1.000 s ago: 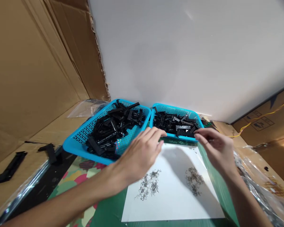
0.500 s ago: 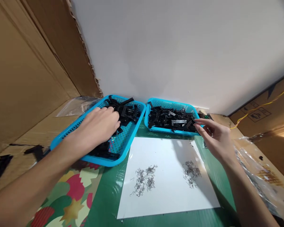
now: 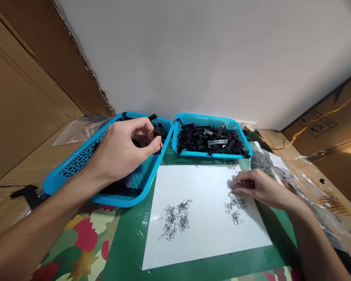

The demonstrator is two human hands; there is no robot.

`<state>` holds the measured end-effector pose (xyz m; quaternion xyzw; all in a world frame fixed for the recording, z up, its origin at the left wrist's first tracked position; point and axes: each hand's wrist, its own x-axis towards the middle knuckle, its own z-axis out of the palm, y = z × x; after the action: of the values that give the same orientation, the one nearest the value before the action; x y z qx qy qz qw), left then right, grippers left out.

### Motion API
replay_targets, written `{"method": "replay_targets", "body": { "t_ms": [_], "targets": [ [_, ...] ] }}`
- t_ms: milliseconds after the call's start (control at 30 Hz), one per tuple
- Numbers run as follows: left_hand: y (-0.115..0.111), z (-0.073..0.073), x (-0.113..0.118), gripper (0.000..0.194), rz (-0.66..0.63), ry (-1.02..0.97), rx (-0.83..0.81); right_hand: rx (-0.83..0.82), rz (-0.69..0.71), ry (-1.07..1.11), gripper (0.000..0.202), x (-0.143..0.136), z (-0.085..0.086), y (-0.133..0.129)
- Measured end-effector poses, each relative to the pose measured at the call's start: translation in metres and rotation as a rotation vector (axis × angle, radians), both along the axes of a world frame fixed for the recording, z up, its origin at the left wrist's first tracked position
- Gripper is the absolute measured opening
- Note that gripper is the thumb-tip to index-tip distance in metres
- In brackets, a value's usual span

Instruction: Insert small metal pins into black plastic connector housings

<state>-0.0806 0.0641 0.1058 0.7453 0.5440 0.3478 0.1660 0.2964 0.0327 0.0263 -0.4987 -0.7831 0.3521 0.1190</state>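
Note:
Over the left blue basket (image 3: pixel 57 183), my left hand (image 3: pixel 125 150) is closed with thumb and fingers around a black plastic part (image 3: pixel 157 132). Other black parts lie in the basket, partly hidden by that hand. My right hand (image 3: pixel 256 187) pinches at the upper edge of the right pile of small bent wire pieces (image 3: pixel 235 207); whatever is between its fingertips is too small to make out. Both it and a second wire pile (image 3: pixel 174 219), further left, rest on a white sheet (image 3: pixel 207 249).
A right blue basket (image 3: pixel 212 155) full of black parts (image 3: pixel 216 140) stands against the white wall. Plastic bags (image 3: pixel 307 187) lie at the right beside a yellow cable (image 3: pixel 295 136). Cardboard (image 3: pixel 23 86) walls in the left side, with a loose black part (image 3: pixel 29 195) below.
My left hand has risen from inside the left basket, now showing a black plastic part in its fingers. The right hand has moved from the right basket down to the right wire pile.

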Motion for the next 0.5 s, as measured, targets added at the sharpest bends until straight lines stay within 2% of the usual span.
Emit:
{"method": "replay_targets", "body": {
  "t_ms": [167, 267, 333, 400, 500],
  "targets": [
    [-0.013, -0.011, 0.021, 0.015, -0.166, -0.244, -0.140, 0.085, -0.024, 0.055, 0.025, -0.015, 0.002, -0.003],
    [-0.025, -0.025, 0.036, 0.012, -0.253, -0.282, -0.234, 0.167, -0.095, 0.082, 0.024, -0.042, -0.003, -0.011],
    [-0.033, -0.035, 0.045, 0.014, -0.303, -0.280, -0.315, 0.177, -0.090, 0.113, 0.018, -0.065, -0.007, -0.018],
    [-0.039, -0.041, 0.051, 0.016, -0.319, -0.265, -0.385, 0.156, -0.030, 0.136, 0.014, -0.086, -0.013, -0.025],
    [-0.044, -0.040, 0.053, 0.017, -0.272, -0.235, -0.366, 0.153, 0.008, 0.137, 0.012, -0.106, -0.020, -0.030]
  ]
}}
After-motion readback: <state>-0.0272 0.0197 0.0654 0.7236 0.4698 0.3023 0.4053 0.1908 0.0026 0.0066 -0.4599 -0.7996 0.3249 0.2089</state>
